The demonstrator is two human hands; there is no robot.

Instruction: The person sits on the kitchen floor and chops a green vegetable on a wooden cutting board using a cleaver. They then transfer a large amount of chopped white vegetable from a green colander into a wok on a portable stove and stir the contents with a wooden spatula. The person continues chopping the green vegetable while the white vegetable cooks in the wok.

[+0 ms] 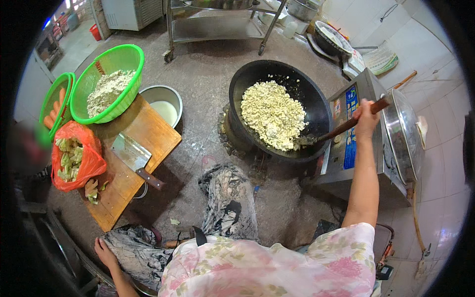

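My right hand grips the wooden handle of a spatula. The spatula's dark blade rests in a large black wok, at the near right edge of a heap of pale yellow, crumbly food. The wok sits on a low round stove. Over at the lower left, my left hand lies on my left knee and holds nothing, its fingers partly hidden by the angle. Beyond that hand is a wooden board with a cleaver on it.
A green basket of crumbly white food, a red plastic bag of cut greens and a metal pot of whitish liquid stand left. Carrots fill another basket. A steel cabinet flanks the wok; a wheeled steel trolley stands beyond.
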